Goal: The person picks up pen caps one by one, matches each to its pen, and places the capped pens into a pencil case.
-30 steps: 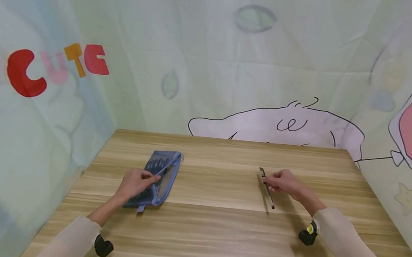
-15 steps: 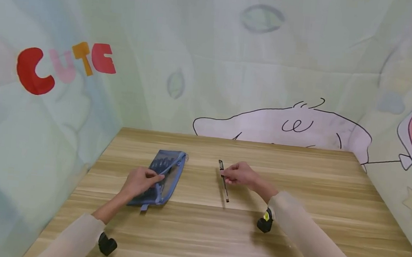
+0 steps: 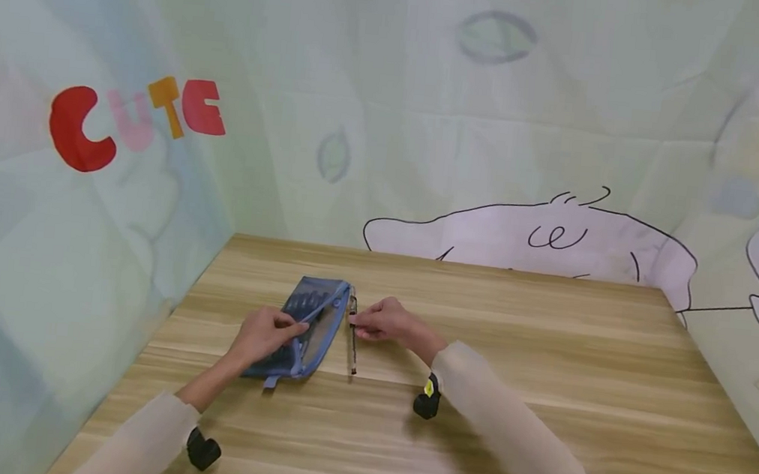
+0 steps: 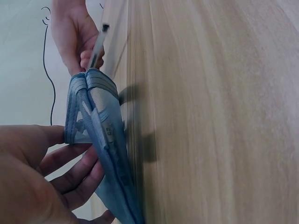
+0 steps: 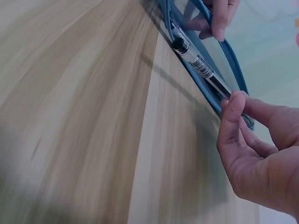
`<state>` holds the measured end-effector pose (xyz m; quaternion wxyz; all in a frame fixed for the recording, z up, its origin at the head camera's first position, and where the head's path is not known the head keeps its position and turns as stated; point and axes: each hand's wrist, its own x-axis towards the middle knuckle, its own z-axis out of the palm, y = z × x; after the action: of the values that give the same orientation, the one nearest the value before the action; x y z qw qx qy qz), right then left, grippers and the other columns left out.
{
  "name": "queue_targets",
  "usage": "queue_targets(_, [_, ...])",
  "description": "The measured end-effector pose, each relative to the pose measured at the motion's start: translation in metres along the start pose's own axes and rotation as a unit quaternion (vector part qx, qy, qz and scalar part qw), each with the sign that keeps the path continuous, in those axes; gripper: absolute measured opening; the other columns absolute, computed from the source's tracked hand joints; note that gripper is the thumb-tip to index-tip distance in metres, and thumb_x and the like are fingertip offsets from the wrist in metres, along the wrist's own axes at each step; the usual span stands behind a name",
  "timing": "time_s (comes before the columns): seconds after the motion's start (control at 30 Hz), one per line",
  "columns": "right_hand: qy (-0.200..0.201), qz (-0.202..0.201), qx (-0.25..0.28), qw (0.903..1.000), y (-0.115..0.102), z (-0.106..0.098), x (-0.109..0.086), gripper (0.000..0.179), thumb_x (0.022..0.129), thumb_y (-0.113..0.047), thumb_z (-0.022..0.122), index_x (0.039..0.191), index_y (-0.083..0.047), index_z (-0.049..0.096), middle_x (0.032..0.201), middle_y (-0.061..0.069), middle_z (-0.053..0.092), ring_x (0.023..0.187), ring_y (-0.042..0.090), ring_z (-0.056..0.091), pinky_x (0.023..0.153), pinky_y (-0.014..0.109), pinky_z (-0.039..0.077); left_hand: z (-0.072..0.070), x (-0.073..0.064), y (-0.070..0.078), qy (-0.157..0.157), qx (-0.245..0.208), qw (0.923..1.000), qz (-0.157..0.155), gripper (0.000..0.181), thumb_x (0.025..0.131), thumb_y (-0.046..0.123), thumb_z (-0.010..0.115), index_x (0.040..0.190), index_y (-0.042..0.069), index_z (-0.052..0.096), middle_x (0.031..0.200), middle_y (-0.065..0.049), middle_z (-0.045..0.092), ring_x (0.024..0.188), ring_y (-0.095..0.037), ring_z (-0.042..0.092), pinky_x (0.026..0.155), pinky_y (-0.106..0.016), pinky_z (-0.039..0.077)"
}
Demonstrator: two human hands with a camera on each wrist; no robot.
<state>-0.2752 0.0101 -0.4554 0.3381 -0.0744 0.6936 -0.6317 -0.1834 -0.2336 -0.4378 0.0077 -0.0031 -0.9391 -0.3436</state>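
Note:
A blue see-through zip pencil case (image 3: 327, 330) lies on the left half of the table, its zipped mouth spread apart toward the right. Several dark pens (image 3: 306, 302) show through its side. My left hand (image 3: 267, 339) pinches the near edge of the mouth between thumb and fingers. In my right hand (image 3: 382, 320) a pen (image 3: 353, 344) is pinched near its upper part, just right of the opening. The right wrist view shows this pen (image 5: 203, 65) with its dark end in front of the case's open mouth (image 5: 233, 63); whether they touch I cannot tell.
The wooden table (image 3: 509, 384) reaches back to a printed cloth wall (image 3: 309, 110) behind it and on both sides. A black wrist camera (image 3: 203, 449) sits on the left sleeve, another black wrist camera (image 3: 428, 398) on the right sleeve.
My right hand has carried the pen leftward across the table, right up beside the pencil case. The left hand keeps its hold on the case's edge, and the view has shifted slightly.

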Motion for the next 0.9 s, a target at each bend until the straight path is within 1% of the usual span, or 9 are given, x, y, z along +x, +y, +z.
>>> queue_targets(0.13, [0.015,0.004,0.053,0.9985,0.002,0.014,0.012,0.02,0.096,-0.003,0.069,0.108,0.013,0.071,0.074,0.004,0.072,0.065,0.007,0.07,0.066,0.018,0.06,0.002,0.001,-0.001,-0.003,0.004,1.0,0.0,0.027,0.096,0.026,0.071,0.086,0.002,0.08,0.068,-0.004,0.07,0.061,-0.011,0.056,0.058,-0.025,0.043])
queue_targets(0.23, [0.035,-0.001,0.077,0.9964,0.004,0.021,0.02,0.02,0.096,-0.002,0.069,0.108,0.013,0.071,0.07,0.004,0.072,0.063,0.008,0.071,0.067,0.02,0.06,0.002,0.002,0.0,-0.002,0.009,1.0,-0.003,0.028,0.096,0.027,0.071,0.085,0.002,0.08,0.067,-0.002,0.069,0.061,-0.011,0.054,0.057,-0.024,0.041])
queue_targets(0.37, [0.063,-0.014,0.093,0.9936,0.005,0.029,0.027,0.022,0.095,-0.001,0.069,0.111,0.015,0.07,0.065,0.004,0.071,0.059,0.008,0.07,0.064,0.021,0.061,0.003,0.003,-0.002,0.004,0.014,0.9999,0.001,0.028,0.096,0.027,0.071,0.084,0.002,0.08,0.065,-0.002,0.068,0.06,-0.01,0.053,0.057,-0.023,0.04])
queue_targets(0.43, [0.071,-0.017,0.101,0.9922,0.006,0.033,0.029,0.023,0.095,0.001,0.069,0.112,0.016,0.069,0.066,0.006,0.072,0.058,0.009,0.07,0.064,0.021,0.061,0.003,0.003,-0.003,0.005,0.014,0.9999,0.004,0.028,0.096,0.026,0.071,0.083,0.002,0.08,0.065,-0.002,0.067,0.06,-0.01,0.052,0.056,-0.023,0.039])
queue_targets(0.53, [0.085,-0.03,0.103,0.9906,0.007,0.039,0.031,0.022,0.095,0.004,0.068,0.112,0.018,0.068,0.074,0.015,0.076,0.056,0.009,0.069,0.063,0.023,0.061,0.003,0.002,-0.003,0.008,0.011,0.9999,0.009,0.028,0.095,0.026,0.072,0.082,0.003,0.079,0.064,-0.001,0.067,0.059,-0.01,0.052,0.056,-0.023,0.039])
queue_targets(0.63, [0.098,-0.052,0.083,0.9904,0.008,0.045,0.03,0.021,0.094,0.007,0.066,0.111,0.019,0.068,0.086,0.027,0.076,0.055,0.009,0.068,0.063,0.024,0.062,0.003,0.001,-0.003,0.018,0.008,0.9996,0.019,0.028,0.094,0.026,0.072,0.079,0.003,0.079,0.062,0.0,0.065,0.058,-0.01,0.051,0.055,-0.023,0.039])
queue_targets(0.73, [0.1,-0.074,0.043,0.9912,0.009,0.048,0.027,0.02,0.092,0.009,0.067,0.108,0.02,0.068,0.096,0.034,0.073,0.053,0.008,0.067,0.062,0.026,0.062,0.004,0.001,-0.002,0.02,0.007,0.9995,0.025,0.03,0.094,0.028,0.072,0.08,0.003,0.079,0.062,0.0,0.065,0.058,-0.01,0.051,0.054,-0.024,0.038])
queue_targets(0.8, [0.09,-0.084,0.008,0.9924,0.009,0.051,0.023,0.019,0.091,0.01,0.068,0.107,0.019,0.068,0.097,0.035,0.072,0.053,0.008,0.067,0.062,0.028,0.062,0.004,0.002,-0.002,0.017,0.007,0.9997,0.015,0.029,0.094,0.028,0.072,0.081,0.003,0.079,0.063,0.0,0.066,0.059,-0.01,0.052,0.055,-0.023,0.039])
queue_targets(0.9, [0.059,-0.08,-0.041,0.9942,0.008,0.054,0.016,0.017,0.09,0.008,0.07,0.104,0.017,0.071,0.094,0.033,0.073,0.053,0.009,0.067,0.06,0.029,0.062,0.004,0.003,-0.003,0.01,0.013,0.9999,0.003,0.028,0.095,0.027,0.071,0.083,0.002,0.08,0.065,-0.002,0.068,0.061,-0.011,0.053,0.056,-0.024,0.039])
